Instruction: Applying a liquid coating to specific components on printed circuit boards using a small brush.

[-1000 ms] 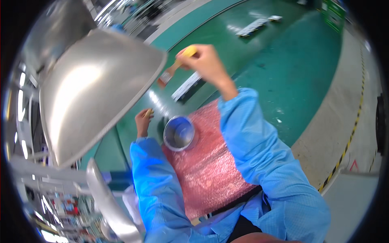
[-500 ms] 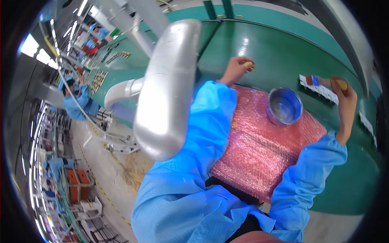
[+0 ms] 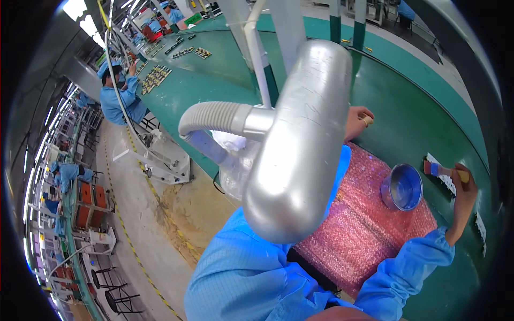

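Note:
My right hand (image 3: 465,187) grips a flat paintbrush (image 3: 440,170) by its handle. The brush has reddish-brown bristles and a blue band, and its tip is over or against a white-edged strip (image 3: 443,180) on the green table. Left of it, a round metal bowl (image 3: 401,188) stands on pink bubble wrap (image 3: 364,214), with what looks like liquid inside. Beyond the wrap's far edge, my left hand (image 3: 358,122) is closed with its fingers curled, and pale yellow covers show on the fingertips. Whatever it may hold is hidden. The left forearm is mostly behind a silver hood.
The large silver hood (image 3: 300,144) on a ribbed grey hose (image 3: 214,116) hangs close over my left arm. A second white strip (image 3: 480,234) lies at the right. Table posts (image 3: 335,24) rise at the back. A seated co-worker (image 3: 122,96) is at the far left, beside several small parts (image 3: 156,79).
The whole view has turned left, so the table, bowl and both hands appear farther right and lower. The hood now covers most of my left forearm. The brush stays in my right hand.

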`<action>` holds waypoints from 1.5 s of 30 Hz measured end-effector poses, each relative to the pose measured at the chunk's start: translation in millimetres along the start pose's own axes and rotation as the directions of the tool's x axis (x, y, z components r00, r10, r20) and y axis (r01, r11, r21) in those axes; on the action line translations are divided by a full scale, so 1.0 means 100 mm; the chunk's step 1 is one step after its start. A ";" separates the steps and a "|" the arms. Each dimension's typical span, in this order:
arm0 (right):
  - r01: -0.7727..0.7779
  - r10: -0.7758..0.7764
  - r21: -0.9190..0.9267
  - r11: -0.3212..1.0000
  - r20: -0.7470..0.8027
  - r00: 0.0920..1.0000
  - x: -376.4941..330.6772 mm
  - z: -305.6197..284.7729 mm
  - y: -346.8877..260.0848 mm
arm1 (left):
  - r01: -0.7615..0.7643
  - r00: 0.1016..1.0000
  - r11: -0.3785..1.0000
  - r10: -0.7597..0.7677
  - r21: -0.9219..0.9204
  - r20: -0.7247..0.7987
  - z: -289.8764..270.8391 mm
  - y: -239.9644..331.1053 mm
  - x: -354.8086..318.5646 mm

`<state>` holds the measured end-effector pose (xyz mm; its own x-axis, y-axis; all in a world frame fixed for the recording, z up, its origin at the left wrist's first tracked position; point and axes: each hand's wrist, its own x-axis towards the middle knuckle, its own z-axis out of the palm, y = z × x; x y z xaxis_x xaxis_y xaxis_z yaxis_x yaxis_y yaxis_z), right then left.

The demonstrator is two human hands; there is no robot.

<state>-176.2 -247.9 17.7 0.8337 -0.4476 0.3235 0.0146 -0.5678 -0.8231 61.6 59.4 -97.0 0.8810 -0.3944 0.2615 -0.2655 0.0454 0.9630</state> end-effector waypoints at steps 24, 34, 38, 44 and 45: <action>0.117 -0.114 -0.041 0.992 0.075 0.991 -0.05 0.33 -0.48 | 0.085 0.994 0.817 -0.034 -0.570 0.100 -0.70 -0.03 -0.26; 0.208 -0.194 -0.039 0.977 0.225 0.955 -0.03 0.34 -0.91 | 0.135 0.959 0.181 0.222 -0.974 0.174 -0.45 -0.03 -0.21; 0.157 -0.140 -0.053 0.986 0.244 0.960 -0.15 0.31 -0.95 | 0.245 0.928 0.032 0.281 -0.969 0.244 -0.20 -0.07 -0.10; 0.049 -0.028 -0.129 0.990 0.162 0.986 -0.30 0.24 -1.08 | 0.277 0.957 0.136 0.049 -0.951 0.285 -0.29 -0.25 -0.03; 0.034 -0.018 -0.127 0.991 0.127 0.992 -0.31 0.23 -1.09 | 0.286 0.954 0.101 0.066 -0.953 0.293 -0.27 -0.27 0.00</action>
<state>-190.9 -156.4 87.1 0.8968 -0.3457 0.2761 -0.0271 -0.6657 -0.7458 79.1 82.9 -121.1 0.7079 -0.6424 0.2936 0.5984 0.7663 0.2337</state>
